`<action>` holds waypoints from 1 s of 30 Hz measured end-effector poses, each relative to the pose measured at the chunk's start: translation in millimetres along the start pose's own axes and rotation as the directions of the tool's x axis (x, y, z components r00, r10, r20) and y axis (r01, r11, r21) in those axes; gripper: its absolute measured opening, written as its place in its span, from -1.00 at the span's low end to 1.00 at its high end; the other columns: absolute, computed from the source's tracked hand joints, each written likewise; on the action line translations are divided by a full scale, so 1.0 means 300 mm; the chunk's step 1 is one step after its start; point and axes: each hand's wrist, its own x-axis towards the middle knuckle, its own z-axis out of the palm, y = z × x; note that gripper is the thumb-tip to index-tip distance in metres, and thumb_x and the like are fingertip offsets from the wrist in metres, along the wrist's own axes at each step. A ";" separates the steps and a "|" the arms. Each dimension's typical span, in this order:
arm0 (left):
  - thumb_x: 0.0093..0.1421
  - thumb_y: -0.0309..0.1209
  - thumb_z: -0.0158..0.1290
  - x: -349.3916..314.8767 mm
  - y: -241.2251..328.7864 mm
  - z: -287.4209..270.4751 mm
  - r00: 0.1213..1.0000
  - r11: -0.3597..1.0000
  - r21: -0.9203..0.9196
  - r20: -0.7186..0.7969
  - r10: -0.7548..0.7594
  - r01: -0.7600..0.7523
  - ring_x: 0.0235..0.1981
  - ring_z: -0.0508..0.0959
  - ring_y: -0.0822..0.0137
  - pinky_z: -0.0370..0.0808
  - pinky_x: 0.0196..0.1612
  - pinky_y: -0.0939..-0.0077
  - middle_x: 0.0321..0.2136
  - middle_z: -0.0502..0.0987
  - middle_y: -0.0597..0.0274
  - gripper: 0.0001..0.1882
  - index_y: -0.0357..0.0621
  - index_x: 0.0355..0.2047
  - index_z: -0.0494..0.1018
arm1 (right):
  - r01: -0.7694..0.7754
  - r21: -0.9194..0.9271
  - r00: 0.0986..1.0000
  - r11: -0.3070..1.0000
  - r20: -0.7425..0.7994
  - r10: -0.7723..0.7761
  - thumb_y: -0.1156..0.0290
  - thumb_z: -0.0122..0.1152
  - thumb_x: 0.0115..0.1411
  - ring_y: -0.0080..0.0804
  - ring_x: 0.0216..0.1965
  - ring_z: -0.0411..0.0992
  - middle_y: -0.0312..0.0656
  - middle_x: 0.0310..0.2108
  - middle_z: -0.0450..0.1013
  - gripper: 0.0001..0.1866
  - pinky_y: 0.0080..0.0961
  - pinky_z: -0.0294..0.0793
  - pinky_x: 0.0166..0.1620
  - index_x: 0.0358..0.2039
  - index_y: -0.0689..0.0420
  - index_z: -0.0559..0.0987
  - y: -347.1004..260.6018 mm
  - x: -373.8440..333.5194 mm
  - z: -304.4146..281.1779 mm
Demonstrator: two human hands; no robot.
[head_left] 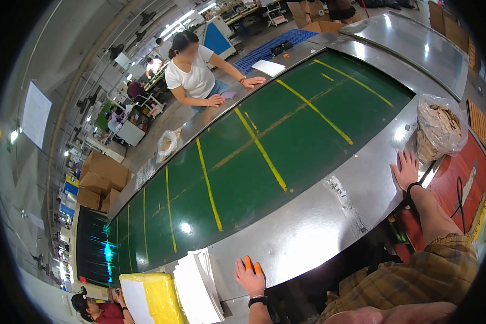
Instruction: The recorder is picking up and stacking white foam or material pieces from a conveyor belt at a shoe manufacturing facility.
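My left hand [250, 276] lies on the near metal edge [302, 243] of a long conveyor, palm down, fingers stretched out and holding nothing. Orange covers wrap two of its fingers. Just left of it stands a stack of white paper sheets [196, 286]. Farther right, my right hand [406, 169] rests open on the same metal edge with its fingers spread. Close beside that hand is a clear plastic bag [443, 127] full of brown pieces. Between the two metal edges runs the green belt [237, 181], marked with yellow cross lines.
Across the belt a person in a white top [194, 73] rests both hands on the far edge, near a white sheet [268, 67]. A yellow-wrapped pack [159, 297] sits at lower left near another person [100, 312]. Cardboard boxes [100, 181] stand beyond; a red board [459, 183] lies right.
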 end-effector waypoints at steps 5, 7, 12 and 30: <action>0.23 -0.23 0.04 0.000 -0.018 0.008 1.000 1.000 -0.017 0.010 -0.009 0.009 0.33 0.19 -0.05 0.02 0.35 0.00 0.29 0.24 -0.14 -0.49 -0.14 0.16 0.44 | 0.002 -0.010 1.000 1.000 0.002 -0.002 -0.08 0.03 0.25 0.09 0.41 -0.04 -0.05 0.37 0.12 -0.30 0.03 -0.12 0.40 0.30 0.02 0.29 -0.010 -0.008 0.005; 0.23 -0.22 0.04 0.001 -0.023 0.007 1.000 1.000 -0.012 0.009 -0.010 0.011 0.33 0.20 -0.05 0.02 0.35 -0.01 0.29 0.25 -0.13 -0.49 -0.14 0.16 0.44 | 0.005 -0.013 1.000 1.000 0.003 -0.005 -0.09 0.03 0.25 0.09 0.41 -0.04 -0.04 0.37 0.12 -0.30 0.03 -0.12 0.40 0.31 0.02 0.29 -0.016 -0.013 0.009; 0.24 -0.22 0.05 0.000 -0.045 0.010 1.000 1.000 -0.020 0.001 -0.004 0.004 0.33 0.19 -0.06 0.02 0.35 -0.02 0.29 0.25 -0.15 -0.50 -0.14 0.15 0.44 | 0.007 -0.007 1.000 1.000 -0.011 -0.007 -0.08 0.03 0.25 0.09 0.40 -0.04 -0.04 0.36 0.13 -0.30 0.03 -0.12 0.40 0.30 0.02 0.29 -0.020 -0.028 0.024; 0.25 -0.28 0.02 0.009 -0.111 0.000 1.000 1.000 -0.030 0.025 -0.006 0.007 0.33 0.19 -0.06 0.04 0.34 0.02 0.29 0.25 -0.15 -0.50 -0.31 0.14 0.41 | 0.019 0.000 0.999 1.000 -0.047 -0.019 -0.11 -0.01 0.24 0.12 0.39 -0.03 -0.02 0.36 0.14 -0.29 0.12 -0.10 0.37 0.30 0.02 0.30 -0.077 -0.086 0.004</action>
